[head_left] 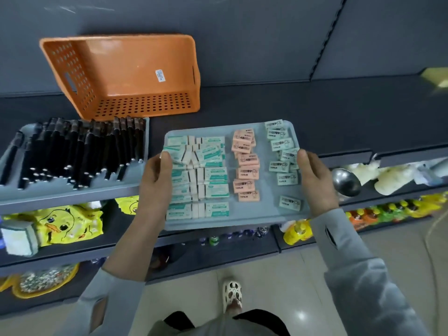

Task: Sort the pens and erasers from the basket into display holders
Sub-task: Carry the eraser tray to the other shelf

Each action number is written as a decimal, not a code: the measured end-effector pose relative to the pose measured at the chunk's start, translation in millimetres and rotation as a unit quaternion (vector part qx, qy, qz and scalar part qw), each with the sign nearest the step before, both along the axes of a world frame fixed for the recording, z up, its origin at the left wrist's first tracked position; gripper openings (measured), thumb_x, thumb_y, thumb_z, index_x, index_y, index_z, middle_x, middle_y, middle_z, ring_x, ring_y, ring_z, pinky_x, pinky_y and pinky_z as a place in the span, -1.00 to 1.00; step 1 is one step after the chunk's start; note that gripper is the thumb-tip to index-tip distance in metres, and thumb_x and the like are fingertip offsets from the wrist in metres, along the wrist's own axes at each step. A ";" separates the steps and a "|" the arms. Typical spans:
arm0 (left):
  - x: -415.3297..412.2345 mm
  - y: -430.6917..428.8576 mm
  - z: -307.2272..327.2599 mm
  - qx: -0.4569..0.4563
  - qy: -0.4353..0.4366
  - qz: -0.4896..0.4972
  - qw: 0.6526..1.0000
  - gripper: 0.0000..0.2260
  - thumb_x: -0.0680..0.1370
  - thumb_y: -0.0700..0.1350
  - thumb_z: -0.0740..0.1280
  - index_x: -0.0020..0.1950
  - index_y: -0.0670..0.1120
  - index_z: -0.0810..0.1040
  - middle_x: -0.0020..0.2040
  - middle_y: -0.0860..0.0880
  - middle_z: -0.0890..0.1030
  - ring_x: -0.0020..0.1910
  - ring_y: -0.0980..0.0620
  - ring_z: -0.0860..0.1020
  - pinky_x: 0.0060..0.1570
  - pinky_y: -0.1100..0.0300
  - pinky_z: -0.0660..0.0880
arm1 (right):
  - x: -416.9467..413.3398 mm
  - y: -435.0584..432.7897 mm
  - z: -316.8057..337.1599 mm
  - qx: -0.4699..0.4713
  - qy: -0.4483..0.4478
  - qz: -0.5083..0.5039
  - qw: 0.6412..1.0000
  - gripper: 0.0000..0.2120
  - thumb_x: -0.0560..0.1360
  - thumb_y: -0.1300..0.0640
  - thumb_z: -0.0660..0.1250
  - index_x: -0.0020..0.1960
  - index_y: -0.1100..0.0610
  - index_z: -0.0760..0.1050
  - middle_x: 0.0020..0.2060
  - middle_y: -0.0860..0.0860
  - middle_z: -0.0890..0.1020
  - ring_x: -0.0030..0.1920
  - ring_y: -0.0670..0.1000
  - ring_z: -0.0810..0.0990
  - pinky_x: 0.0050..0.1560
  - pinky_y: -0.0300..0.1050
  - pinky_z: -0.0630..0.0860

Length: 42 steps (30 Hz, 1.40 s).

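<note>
Head view: we look down at a shop shelf and at both our hands.
Basket: the orange basket lies tipped on its side at 12 o'clock, at the back of the shelf. We see nothing in it.
Pens: the black pens lie in the pen tray at 9 o'clock. Their long way runs from 12 to 6.
Erasers: they all lie in the eraser tray in the middle. The white erasers are at 9, the pink erasers in the middle, the green erasers at 3. Each row runs from 12 to 6.
Left hand: our left hand holds the tray's left rim, thumb on top. Its fingers go under, so we cannot see them.
Right hand: our right hand holds the right rim the same way.
What matters: the tray sits right between our two hands, so both are just as near. Its near end seems to hang out past the shelf edge. Bare shelf lies at 12 o'clock from it, in front of the basket.
Next, we think: slide the tray straight toward 12, beside the pen tray. Keep it flat, because the green erasers lie loose and could slip.
</note>
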State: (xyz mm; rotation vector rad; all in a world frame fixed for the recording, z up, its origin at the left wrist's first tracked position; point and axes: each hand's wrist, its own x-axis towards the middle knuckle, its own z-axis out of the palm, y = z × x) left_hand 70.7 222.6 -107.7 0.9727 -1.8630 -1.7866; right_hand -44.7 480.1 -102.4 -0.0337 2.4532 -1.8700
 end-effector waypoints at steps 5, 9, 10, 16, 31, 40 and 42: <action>51.3 -11.1 -9.4 -0.052 0.009 -0.067 0.996 -0.62 0.55 0.30 0.16 0.23 0.11 0.45 0.10 0.11 0.58 0.10 0.09 0.56 0.17 -0.06 0.51 | 84.6 -1.4 -16.7 0.011 0.010 -0.074 0.997 -0.78 0.62 -0.04 0.21 0.08 0.08 0.53 -0.16 -0.14 0.62 -0.25 -0.35 0.57 -0.24 -0.42 0.44; 82.0 -13.5 -18.2 -0.066 -0.001 -0.122 0.990 -0.64 0.55 0.29 0.18 0.26 0.15 0.43 0.05 0.20 0.58 0.03 0.20 0.58 0.08 0.06 0.55 | 147.3 5.4 -37.7 0.025 -0.013 -0.150 0.988 -0.77 0.59 -0.12 0.24 0.10 -0.01 0.54 -0.04 -0.09 0.65 -0.14 -0.26 0.61 -0.09 -0.24 0.54; 87.7 -11.6 -20.5 -0.065 -0.002 -0.138 0.988 -0.64 0.56 0.27 0.19 0.27 0.15 0.43 0.03 0.20 0.59 0.01 0.20 0.58 0.05 0.07 0.55 | 161.3 8.7 -42.4 0.028 -0.024 -0.170 0.985 -0.76 0.57 -0.15 0.25 0.10 -0.04 0.54 -0.05 -0.10 0.65 -0.12 -0.22 0.62 -0.03 -0.17 0.57; 109.4 15.9 -47.3 -0.045 -0.027 -0.223 0.973 -0.71 0.60 0.18 0.20 0.24 0.08 0.44 0.02 0.13 0.61 -0.03 0.16 0.61 0.03 0.03 0.55 | 226.9 37.7 -67.6 0.029 -0.091 -0.251 0.963 -0.60 0.39 -0.36 0.28 0.09 -0.15 0.52 -0.08 -0.04 0.69 -0.08 -0.01 0.69 0.04 0.12 0.62; 75.7 172.2 -77.9 -0.047 -0.037 -0.355 0.933 -0.65 0.60 0.17 0.19 0.31 0.03 0.41 0.09 0.08 0.60 -0.01 0.15 0.60 -0.06 0.13 0.52 | 256.8 186.2 -98.8 0.047 -0.106 -0.352 0.929 -0.74 0.52 -0.21 0.29 0.10 -0.09 0.51 -0.09 -0.01 0.69 -0.15 -0.07 0.68 -0.16 -0.15 0.58; 5.6 301.7 -71.4 -0.052 -0.011 -0.386 0.921 -0.69 0.59 0.17 0.19 0.28 0.08 0.40 0.08 0.08 0.60 0.02 0.12 0.60 -0.06 0.11 0.55 | 201.3 310.2 -86.9 0.065 -0.094 -0.368 0.923 -0.63 0.51 -0.24 0.27 0.18 -0.04 0.50 -0.06 -0.03 0.67 -0.17 -0.08 0.67 -0.24 -0.20 0.55; -16.1 328.4 -68.3 -0.049 -0.002 -0.392 0.919 -0.69 0.60 0.14 0.21 0.29 0.06 0.41 0.06 0.11 0.59 0.01 0.15 0.60 -0.09 0.19 0.54 | 183.8 335.8 -86.6 0.065 -0.099 -0.372 0.921 -0.63 0.52 -0.22 0.26 0.20 -0.03 0.49 -0.06 -0.03 0.67 -0.16 -0.09 0.66 -0.26 -0.25 0.51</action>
